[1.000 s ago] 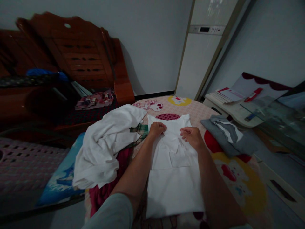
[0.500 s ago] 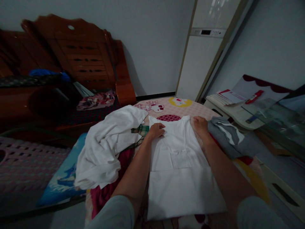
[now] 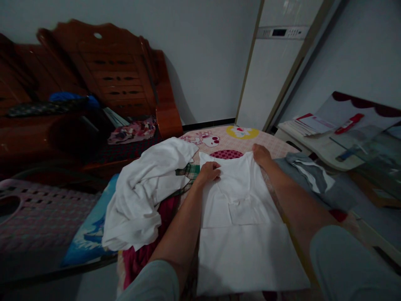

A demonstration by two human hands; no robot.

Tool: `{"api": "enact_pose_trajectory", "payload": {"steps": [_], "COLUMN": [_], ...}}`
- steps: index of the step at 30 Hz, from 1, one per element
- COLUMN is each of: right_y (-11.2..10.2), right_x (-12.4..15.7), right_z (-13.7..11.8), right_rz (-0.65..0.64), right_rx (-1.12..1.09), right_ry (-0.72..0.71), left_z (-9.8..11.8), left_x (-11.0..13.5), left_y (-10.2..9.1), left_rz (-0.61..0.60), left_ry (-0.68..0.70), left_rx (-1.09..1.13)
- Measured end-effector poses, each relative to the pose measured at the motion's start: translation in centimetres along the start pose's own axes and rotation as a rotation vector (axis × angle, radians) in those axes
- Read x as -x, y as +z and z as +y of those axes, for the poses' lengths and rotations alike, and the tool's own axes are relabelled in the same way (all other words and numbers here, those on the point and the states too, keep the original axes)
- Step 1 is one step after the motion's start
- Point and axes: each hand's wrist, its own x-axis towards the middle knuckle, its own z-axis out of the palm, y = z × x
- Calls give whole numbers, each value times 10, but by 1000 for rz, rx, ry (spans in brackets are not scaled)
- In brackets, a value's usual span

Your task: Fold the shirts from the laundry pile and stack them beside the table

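A white folded garment (image 3: 241,225) lies flat in front of me on a patterned cloth-covered surface (image 3: 238,133). My left hand (image 3: 209,171) rests curled on the garment's upper left part, fingers pressed into the fabric. At the far right corner of the garment my right hand (image 3: 260,154) pinches the cloth's edge. Both forearms lie along the garment's sides.
A crumpled white cloth pile (image 3: 147,188) lies left of the garment, over red fabric (image 3: 140,255). A folded grey garment (image 3: 313,177) sits to the right. A pink plastic basket (image 3: 40,213), dark wooden furniture (image 3: 103,71), a white appliance (image 3: 275,62) and papers (image 3: 313,125) surround the surface.
My right hand moved from the garment's middle to its far right corner and took hold there. My left hand stayed in place. The view shifted slightly to the left.
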Motion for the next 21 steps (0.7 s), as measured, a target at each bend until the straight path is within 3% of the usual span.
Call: {"api": "enact_pose_trajectory", "payload": {"steps": [7,10,13,18,21], "right_y": [8,6,11,25,15], "right_x": [6,13,26,40,46], "right_z": [1,-4,-12,-17,-15], "right_rz": [-6,91,190,85,73], "right_rx": [96,33,-2,-62,-86], "right_ry": [-37,-18,-96,-227,-208], "left_z": [5,6,6,4,3], "left_x": [-1,-1,-2,-3,-3], "left_y": [10,10,10,12,14], "left_rz": [169,174,176,196,216], "left_ry": [39,18,19,38,47], "left_rx": [-298,-319,-336,-370,-373]}}
